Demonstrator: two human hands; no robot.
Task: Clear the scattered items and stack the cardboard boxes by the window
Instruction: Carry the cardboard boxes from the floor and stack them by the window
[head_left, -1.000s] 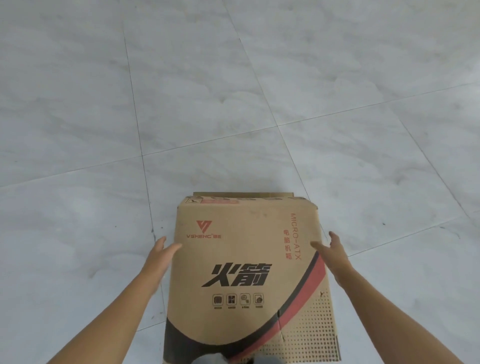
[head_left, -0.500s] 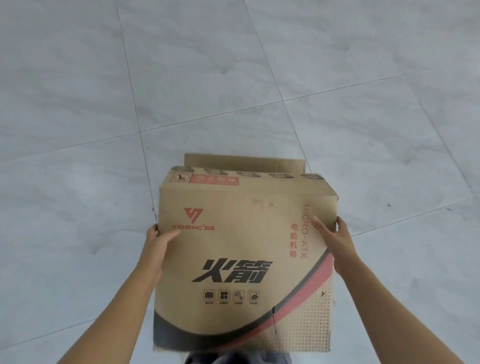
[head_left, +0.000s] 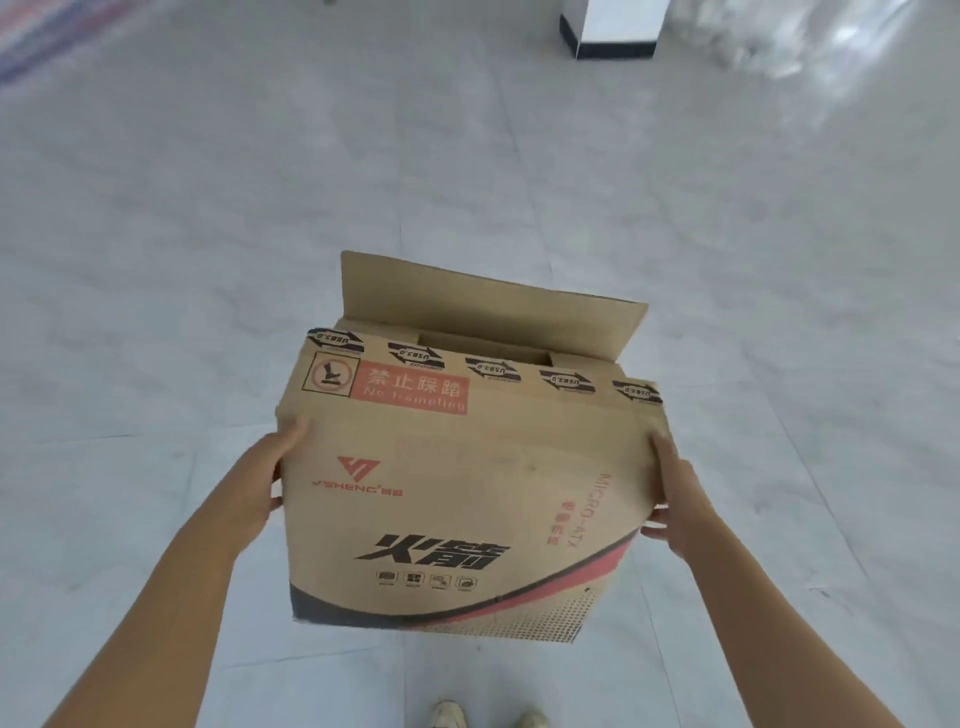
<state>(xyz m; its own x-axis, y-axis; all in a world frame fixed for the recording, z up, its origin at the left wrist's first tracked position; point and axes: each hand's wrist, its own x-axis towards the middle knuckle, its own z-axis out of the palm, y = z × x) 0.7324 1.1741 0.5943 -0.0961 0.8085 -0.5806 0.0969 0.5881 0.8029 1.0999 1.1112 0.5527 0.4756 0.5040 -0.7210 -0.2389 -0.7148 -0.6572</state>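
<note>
A brown cardboard box (head_left: 467, 467) with black and red print and a red "No trampling" label hangs in the air in front of me, tilted, one top flap standing open at its far side. My left hand (head_left: 260, 483) grips its left side, thumb on the printed face near the upper corner. My right hand (head_left: 680, 499) grips the right edge, thumb along the corner and fingers curled behind. The box's far side and bottom are hidden.
Pale grey floor tiles (head_left: 208, 234) spread all around. A white pillar base with a black skirting (head_left: 613, 26) stands at the far top right, beside a heap of clear plastic wrap (head_left: 810, 36). My shoe tips (head_left: 447, 714) show below the box.
The box has risen off the floor and tipped its top towards me. Both hands went from touching its sides to gripping it. The view has lifted, so more of the room shows.
</note>
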